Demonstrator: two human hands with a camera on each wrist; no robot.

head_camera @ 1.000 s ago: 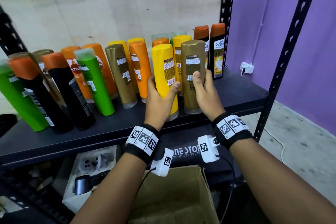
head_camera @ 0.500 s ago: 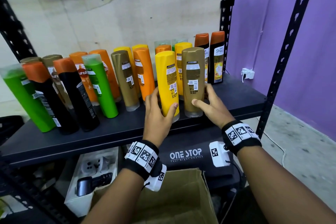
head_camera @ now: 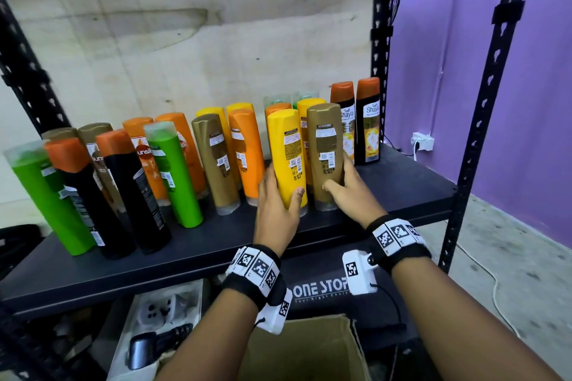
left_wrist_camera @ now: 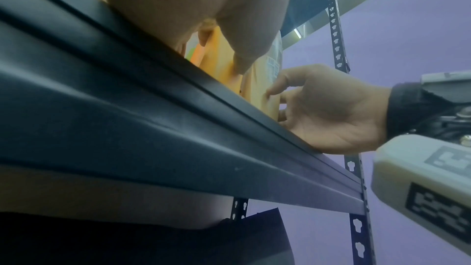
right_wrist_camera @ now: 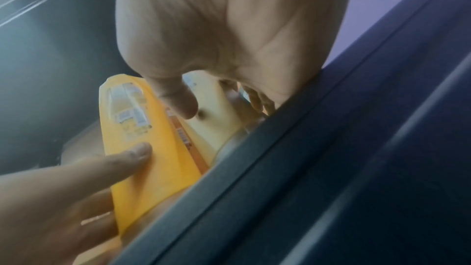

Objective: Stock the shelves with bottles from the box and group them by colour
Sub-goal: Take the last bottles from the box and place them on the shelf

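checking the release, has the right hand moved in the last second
Yes: right hand slid down the gold bottle toward its base, closer to the shelf board.

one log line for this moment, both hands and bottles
phase: placing | left hand: grips yellow bottle | right hand: grips gold bottle | both bottles: upright on shelf

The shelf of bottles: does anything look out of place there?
Yes. Colours are mixed on the shelf: a green bottle stands among orange and black ones. The yellow bottle in the left hand tilts.
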